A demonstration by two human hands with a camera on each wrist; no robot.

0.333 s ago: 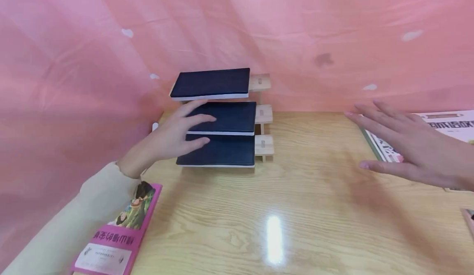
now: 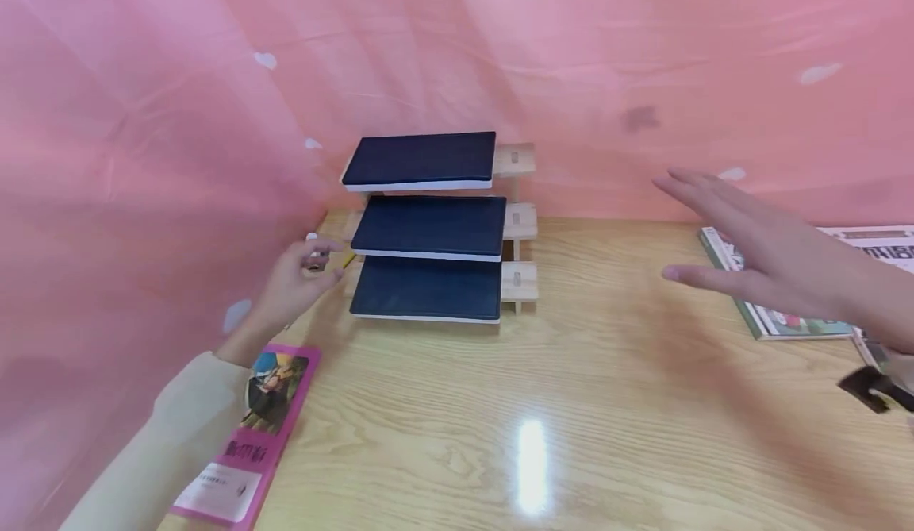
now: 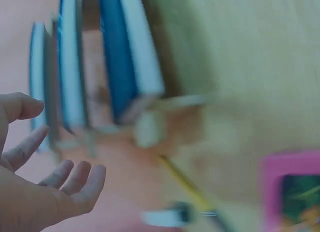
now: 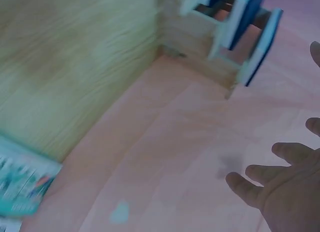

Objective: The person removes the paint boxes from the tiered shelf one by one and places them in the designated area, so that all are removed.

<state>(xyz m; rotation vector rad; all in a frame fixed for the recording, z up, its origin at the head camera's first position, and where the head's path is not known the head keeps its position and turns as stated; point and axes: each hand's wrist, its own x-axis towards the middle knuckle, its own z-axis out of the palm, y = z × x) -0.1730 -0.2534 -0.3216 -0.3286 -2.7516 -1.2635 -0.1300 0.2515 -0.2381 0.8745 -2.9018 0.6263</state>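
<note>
A stepped wooden rack (image 2: 519,221) carries three dark navy books with pale page edges: a top book (image 2: 421,159), a middle book (image 2: 432,226) and a bottom book (image 2: 428,289). My left hand (image 2: 289,289) hovers just left of the rack, fingers loosely bent and holding nothing. Near it in the left wrist view lie a thin yellow stick (image 3: 185,182) with a dark end and a small white object (image 3: 162,218), both blurred. My right hand (image 2: 778,253) is raised at the right with fingers extended, apart from the rack.
Under my left forearm lies a pink-bordered book (image 2: 274,404). Books with printed covers (image 2: 778,321) lie at the right, partly covered by my right hand. A pink cloth (image 2: 607,78) hangs behind and on the left of the wooden table (image 2: 428,420).
My left hand has come off the books and moved left beside the rack, its fingers more bent. The right hand has shifted slightly. The three navy books stay in place on the rack.
</note>
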